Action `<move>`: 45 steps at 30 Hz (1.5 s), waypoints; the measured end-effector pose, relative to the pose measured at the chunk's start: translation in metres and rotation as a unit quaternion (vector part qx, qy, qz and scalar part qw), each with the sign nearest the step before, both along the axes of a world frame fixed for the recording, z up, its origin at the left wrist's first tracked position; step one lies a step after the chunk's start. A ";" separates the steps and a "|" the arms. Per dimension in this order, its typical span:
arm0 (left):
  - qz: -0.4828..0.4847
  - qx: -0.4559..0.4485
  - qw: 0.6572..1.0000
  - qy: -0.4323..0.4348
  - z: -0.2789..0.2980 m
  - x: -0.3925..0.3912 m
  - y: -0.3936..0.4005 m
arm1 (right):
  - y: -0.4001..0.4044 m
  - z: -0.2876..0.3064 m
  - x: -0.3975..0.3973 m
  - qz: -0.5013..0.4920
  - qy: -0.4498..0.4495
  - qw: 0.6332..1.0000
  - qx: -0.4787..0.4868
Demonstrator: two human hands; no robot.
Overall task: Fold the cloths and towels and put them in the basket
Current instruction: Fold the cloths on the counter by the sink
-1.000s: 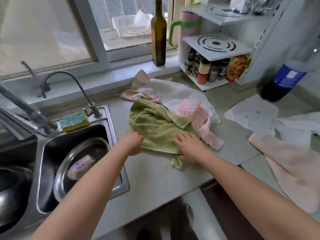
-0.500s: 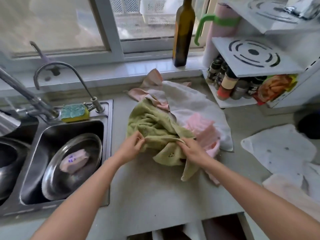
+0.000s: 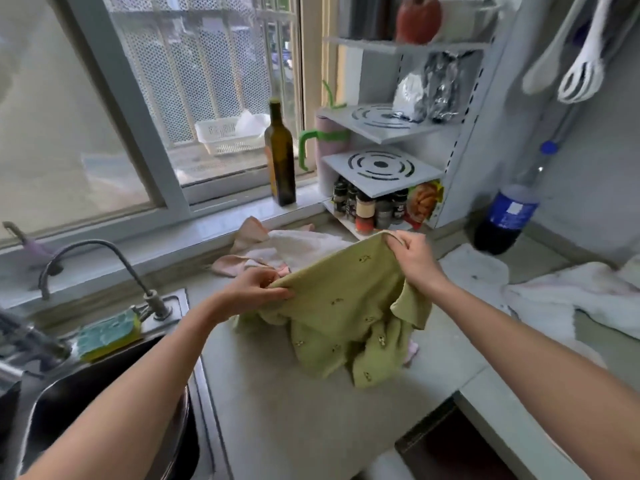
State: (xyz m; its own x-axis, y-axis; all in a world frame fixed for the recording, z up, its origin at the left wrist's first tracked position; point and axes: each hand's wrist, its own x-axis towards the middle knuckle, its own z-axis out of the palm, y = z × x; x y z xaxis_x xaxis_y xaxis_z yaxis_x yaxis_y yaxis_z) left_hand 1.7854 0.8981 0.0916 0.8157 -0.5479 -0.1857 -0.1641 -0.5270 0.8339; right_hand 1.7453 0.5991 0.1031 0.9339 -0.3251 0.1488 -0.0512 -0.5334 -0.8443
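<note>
Green towel [image 3: 346, 306] top edge pinched by left hand [image 3: 254, 292] and right hand [image 3: 414, 259]

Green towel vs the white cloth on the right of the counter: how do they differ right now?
1. The green towel is lifted, gripped along its top edge by the left hand and right hand; the white cloth lies on the counter, untouched.
2. The green towel carries small dark motifs; the white cloth looks plain apart from faint marks.
3. The green towel hangs with its lower part bunched; the white cloth lies spread out.

Neither is folded yet.
</note>
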 end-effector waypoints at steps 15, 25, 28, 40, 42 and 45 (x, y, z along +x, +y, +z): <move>-0.252 0.507 0.811 -0.147 0.008 -0.031 -0.060 | -0.112 0.009 -0.154 -0.080 0.198 0.968 -0.131; 0.100 0.333 0.892 -0.290 0.080 -0.017 -0.109 | -0.143 0.029 -0.134 -0.145 0.219 0.882 -0.392; 0.179 0.279 0.878 -0.346 0.117 -0.001 -0.116 | -0.147 0.058 -0.114 -0.235 0.161 0.895 -0.342; -0.067 0.392 0.799 -0.450 0.116 -0.022 -0.094 | -0.168 0.062 -0.107 -0.066 0.054 0.919 -0.385; -0.123 0.450 0.819 -0.333 0.091 -0.038 -0.100 | -0.173 0.038 -0.125 -0.040 0.125 0.900 -0.417; -0.213 0.508 0.800 -0.239 0.030 -0.050 -0.112 | -0.183 -0.008 -0.155 -0.001 0.248 0.886 -0.390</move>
